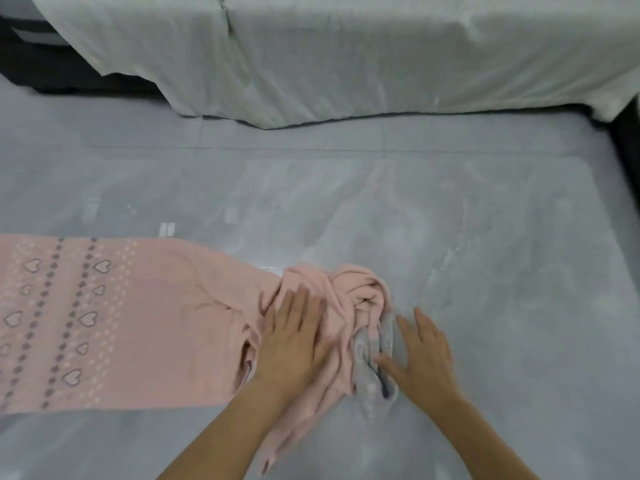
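A pink towel [114, 320] with grey hearts and dotted stripes lies on the grey tiled floor. Its left part is spread flat; its right end is bunched into a crumpled heap [356, 292] with a grey-patterned border showing. My left hand [294, 341] rests flat on the bunched cloth, fingers straight and pointing away from me. My right hand [419, 355] lies with its fingers spread on the floor right of the heap, its thumb touching the grey border.
A bed or sofa draped in a white sheet [346, 53] runs across the back, its cloth hanging to the floor. Dark furniture [41, 64] sits at the far left. Glossy grey floor tiles [485, 220] stretch to the right and front.
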Available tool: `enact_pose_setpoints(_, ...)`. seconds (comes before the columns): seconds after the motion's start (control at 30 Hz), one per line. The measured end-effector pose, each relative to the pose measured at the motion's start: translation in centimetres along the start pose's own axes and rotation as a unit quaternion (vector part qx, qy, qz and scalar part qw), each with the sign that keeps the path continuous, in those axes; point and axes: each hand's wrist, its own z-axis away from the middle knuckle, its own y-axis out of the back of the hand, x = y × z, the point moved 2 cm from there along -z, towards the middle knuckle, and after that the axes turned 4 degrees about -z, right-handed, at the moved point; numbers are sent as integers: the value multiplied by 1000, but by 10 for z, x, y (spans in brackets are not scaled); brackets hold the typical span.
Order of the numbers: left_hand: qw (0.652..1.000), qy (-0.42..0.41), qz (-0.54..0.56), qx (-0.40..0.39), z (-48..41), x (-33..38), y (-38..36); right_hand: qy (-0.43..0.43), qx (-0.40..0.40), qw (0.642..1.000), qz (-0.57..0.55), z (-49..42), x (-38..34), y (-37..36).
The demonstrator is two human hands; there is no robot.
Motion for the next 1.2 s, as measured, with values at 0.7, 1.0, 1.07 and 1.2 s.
enact_pose_setpoints(0.7,972,-209,-100,-27,-37,119,7,-149,282,887,-335,37,90,51)
enact_pose_setpoints(1.0,973,-229,8,16,-50,134,19,-128,368,834,-391,22,97,125)
enact_pose_setpoints(1.07,979,-192,33,53,-55,127,24,-122,292,894,-318,7,106,111)
enact_pose_setpoints(1.2,994,-104,2,-28,-65,101,16,-202,224,905,-300,5,122,56)
